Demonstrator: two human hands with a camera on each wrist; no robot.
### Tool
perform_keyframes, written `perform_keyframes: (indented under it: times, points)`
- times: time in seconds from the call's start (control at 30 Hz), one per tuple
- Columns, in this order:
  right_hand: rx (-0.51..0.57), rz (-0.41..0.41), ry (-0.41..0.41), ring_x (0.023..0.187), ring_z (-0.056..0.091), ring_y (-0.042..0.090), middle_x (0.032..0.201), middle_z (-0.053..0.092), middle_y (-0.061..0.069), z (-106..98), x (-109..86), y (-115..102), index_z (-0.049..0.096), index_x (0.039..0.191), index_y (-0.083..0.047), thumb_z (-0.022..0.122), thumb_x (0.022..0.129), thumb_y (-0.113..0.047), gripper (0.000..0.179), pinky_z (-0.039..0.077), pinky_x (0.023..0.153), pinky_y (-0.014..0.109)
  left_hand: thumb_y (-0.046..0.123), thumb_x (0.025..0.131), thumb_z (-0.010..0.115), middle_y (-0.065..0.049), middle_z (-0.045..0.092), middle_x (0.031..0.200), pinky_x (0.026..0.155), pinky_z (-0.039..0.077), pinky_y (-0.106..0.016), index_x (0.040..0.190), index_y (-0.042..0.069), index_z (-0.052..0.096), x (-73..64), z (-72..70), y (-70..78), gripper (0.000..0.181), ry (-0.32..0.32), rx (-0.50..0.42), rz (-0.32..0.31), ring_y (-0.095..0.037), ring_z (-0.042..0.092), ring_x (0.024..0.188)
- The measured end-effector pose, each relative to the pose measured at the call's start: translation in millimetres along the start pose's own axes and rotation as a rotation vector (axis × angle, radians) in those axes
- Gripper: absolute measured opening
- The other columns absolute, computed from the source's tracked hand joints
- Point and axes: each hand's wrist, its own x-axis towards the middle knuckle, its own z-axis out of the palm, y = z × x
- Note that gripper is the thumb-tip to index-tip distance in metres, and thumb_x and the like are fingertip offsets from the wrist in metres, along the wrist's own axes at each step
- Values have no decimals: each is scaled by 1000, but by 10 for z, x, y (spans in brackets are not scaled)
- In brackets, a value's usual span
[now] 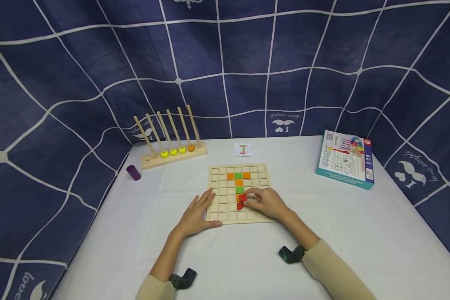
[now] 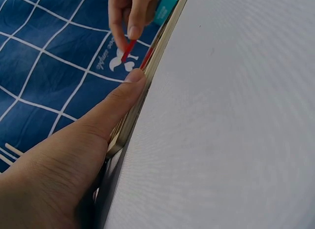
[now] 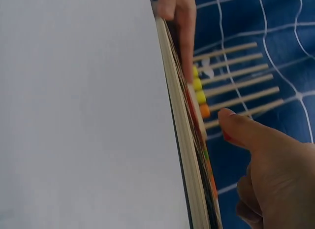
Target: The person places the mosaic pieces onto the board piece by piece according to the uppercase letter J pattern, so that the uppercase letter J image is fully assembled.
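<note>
A wooden grid board (image 1: 221, 208) lies on the white table. Orange and green square tiles (image 1: 239, 182) form a T-like column on it, and a red piece with a curved edge (image 1: 240, 206) sits at the column's lower end. My right hand (image 1: 264, 202) pinches a flat red tile (image 1: 242, 198) between thumb and fingers just over the board; in the left wrist view this red tile (image 2: 128, 50) appears edge-on. My left hand (image 1: 196, 214) rests on the board's left edge with fingers spread, its thumb (image 2: 125, 93) along the near side.
Behind the board lies a small pattern card (image 1: 243, 150). At the back left stands a wooden peg rack (image 1: 174, 157) with yellow and orange beads; a purple cylinder (image 1: 133, 172) lies near it. A teal-sided box (image 1: 346, 159) is at the back right.
</note>
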Motion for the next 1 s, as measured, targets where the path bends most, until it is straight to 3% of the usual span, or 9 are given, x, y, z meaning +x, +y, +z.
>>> perform_keyframes:
  times: [0.1,0.33,0.5,0.83,1.0]
  points:
    - [-13,-36,-17,43,23,-1,47,32,-15,114,62,-67,70,102,-19,70,80,-40,30,23,40,17,69,69,62,-7,17,153,112,8,-42,145,7,27,14,-1,11,104,0,4,5,-19,14,139]
    - [-9,-69,-54,45,32,-2,59,51,-19,267,104,-124,71,99,-20,70,80,-39,27,28,41,15,68,70,63,-7,17,152,112,8,-42,145,7,28,34,-3,18,104,-4,10,2,-19,15,139]
    - [-22,-51,-75,47,33,-1,56,44,-19,301,103,-133,71,99,-21,70,80,-41,27,28,42,16,69,69,63,-7,17,153,113,8,-41,145,7,28,39,-5,18,104,-8,16,-9,-19,14,139]
    - [-29,-43,-92,47,34,0,66,56,-17,280,88,-138,71,100,-18,71,78,-44,34,29,42,17,68,69,64,-5,15,153,113,6,-39,146,9,26,46,13,0,104,-19,8,-16,-18,12,139]
    - [-19,-54,-75,45,25,-1,52,42,-18,223,58,-87,70,105,-17,71,76,-47,42,23,41,17,69,69,63,-4,15,153,113,5,-39,146,9,26,45,23,-13,104,-18,2,-14,-18,13,139]
